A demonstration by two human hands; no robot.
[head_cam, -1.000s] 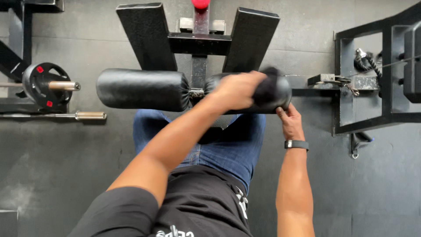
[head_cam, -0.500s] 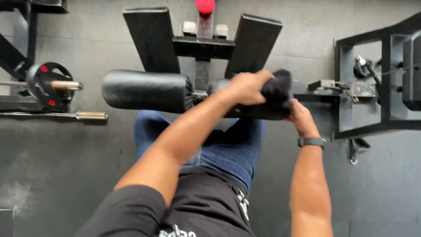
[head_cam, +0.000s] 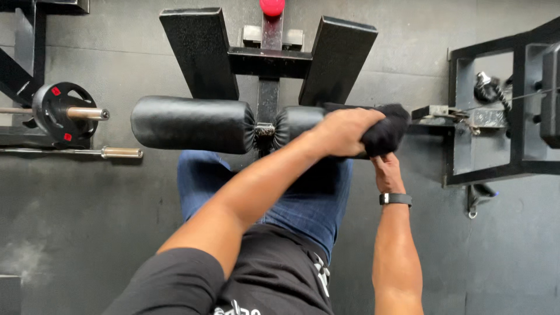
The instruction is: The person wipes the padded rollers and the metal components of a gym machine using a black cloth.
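My left hand [head_cam: 344,131] reaches across my body and presses a bunched black cloth [head_cam: 388,133] onto the outer end of the right black roller pad [head_cam: 297,123]. Its fingers are closed over the cloth. My right hand [head_cam: 388,171], with a dark band on its wrist, comes up from below and touches the underside of that pad end. Its fingertips are hidden under the cloth. The left roller pad [head_cam: 192,124] lies bare on the other side of the centre post [head_cam: 267,99]. My legs in blue jeans [head_cam: 303,204] are under the pads.
Two angled black pads [head_cam: 201,49] and a red knob [head_cam: 272,7] sit beyond the rollers. A weight plate on a bar [head_cam: 61,111] and a steel bar [head_cam: 116,153] lie left. A black steel frame with cable and clip [head_cam: 484,87] stands right. The floor is dark rubber.
My left hand has slid the cloth outward along the right pad toward its end. My right hand has stayed beneath the pad end.
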